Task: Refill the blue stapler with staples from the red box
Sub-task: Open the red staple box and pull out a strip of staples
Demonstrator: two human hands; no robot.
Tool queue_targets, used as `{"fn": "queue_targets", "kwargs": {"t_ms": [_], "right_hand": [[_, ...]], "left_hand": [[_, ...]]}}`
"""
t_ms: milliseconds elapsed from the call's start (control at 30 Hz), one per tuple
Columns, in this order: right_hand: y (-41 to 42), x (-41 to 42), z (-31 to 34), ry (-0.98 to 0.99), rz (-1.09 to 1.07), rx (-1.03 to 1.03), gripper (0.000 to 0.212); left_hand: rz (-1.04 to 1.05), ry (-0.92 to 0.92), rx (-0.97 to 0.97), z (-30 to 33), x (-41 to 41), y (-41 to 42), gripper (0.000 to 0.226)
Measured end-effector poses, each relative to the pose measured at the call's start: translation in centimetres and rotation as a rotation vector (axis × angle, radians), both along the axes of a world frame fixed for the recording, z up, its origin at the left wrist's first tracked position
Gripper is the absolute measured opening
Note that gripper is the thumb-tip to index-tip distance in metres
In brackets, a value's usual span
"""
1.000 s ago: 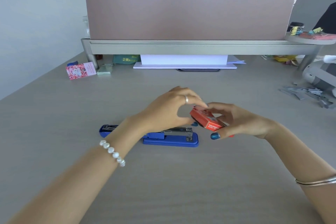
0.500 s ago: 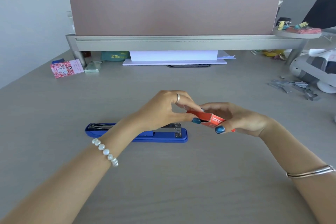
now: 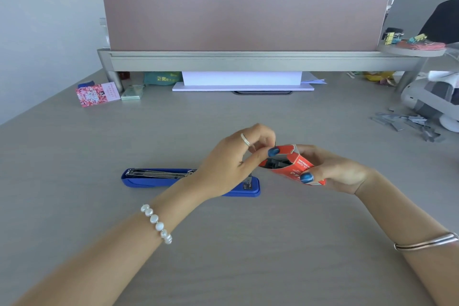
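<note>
2 hands (image 3: 332, 171) at red box (image 3: 295, 166)

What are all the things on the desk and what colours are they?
stapler: one, blue, lying open on the desk, partly behind the left hand
staple box: one, red, open, held above the desk
loose staples: a grey pile, far right
card: one, pink and red, far left
small box: one, pale green, beside the card
white stack: one, under the shelf
divider panel: one, pinkish, at the back
binder clips: a few, coloured, on the right shelf
hands: left hand pinching at the box opening; right hand holding the box
</note>
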State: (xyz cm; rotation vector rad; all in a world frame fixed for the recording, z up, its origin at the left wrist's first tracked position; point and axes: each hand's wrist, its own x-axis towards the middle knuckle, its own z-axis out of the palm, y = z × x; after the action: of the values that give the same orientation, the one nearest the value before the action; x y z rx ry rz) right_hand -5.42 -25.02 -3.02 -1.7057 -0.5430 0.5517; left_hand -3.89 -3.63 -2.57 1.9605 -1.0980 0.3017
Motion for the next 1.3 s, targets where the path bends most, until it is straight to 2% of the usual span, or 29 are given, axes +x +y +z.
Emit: {"fn": "queue_targets", "kwargs": {"t_ms": [100, 200, 267, 433, 533, 667, 867, 1000, 1133, 1300], "right_hand": [[-0.1, 0.0, 0.0, -0.004, -0.030, 0.024, 0.068], [0.0, -0.2, 0.1, -0.015, -0.031, 0.029, 0.068], [-0.1, -0.1, 0.0, -0.025, -0.051, 0.011, 0.072], [-0.1, 0.0, -0.3, -0.036, -0.049, -0.059, 0.061], [-0.1, -0.1, -0.4, -0.041, -0.049, -0.098, 0.064], [-0.1, -0.1, -0.4, -0.048, -0.070, -0.108, 0.065], [-0.3, 0.2, -0.6, -0.038, -0.084, -0.084, 0.071], [-0.3, 0.1, -0.3, -0.054, -0.080, -0.061, 0.065], [-0.1, 0.0, -0.4, -0.038, -0.078, -0.036, 0.063], [-0.3, -0.1, -0.4, -0.040, -0.104, -0.008, 0.062]], "left_hand": [[0.023, -0.367, 0.161, -0.1, 0.1, 0.2, 0.017], [0.056, -0.546, 0.188, -0.3, 0.8, 0.4, 0.019], [0.043, -0.523, 0.194, -0.3, 1.0, 0.4, 0.021], [-0.024, -0.443, 0.333, -0.4, 1.1, 0.4, 0.026], [-0.036, -0.482, 0.370, -0.5, 1.2, 0.3, 0.027], [-0.022, -0.595, 0.340, -0.5, 1.1, 0.3, 0.024], [0.066, -0.588, 0.390, -0.6, 0.9, 0.3, 0.031], [0.088, -0.562, 0.345, -0.4, 0.8, 0.4, 0.023], [0.106, -0.582, 0.365, -0.5, 0.7, 0.2, 0.027], [0.033, -0.435, 0.298, -0.8, 0.6, 0.1, 0.026]]}}
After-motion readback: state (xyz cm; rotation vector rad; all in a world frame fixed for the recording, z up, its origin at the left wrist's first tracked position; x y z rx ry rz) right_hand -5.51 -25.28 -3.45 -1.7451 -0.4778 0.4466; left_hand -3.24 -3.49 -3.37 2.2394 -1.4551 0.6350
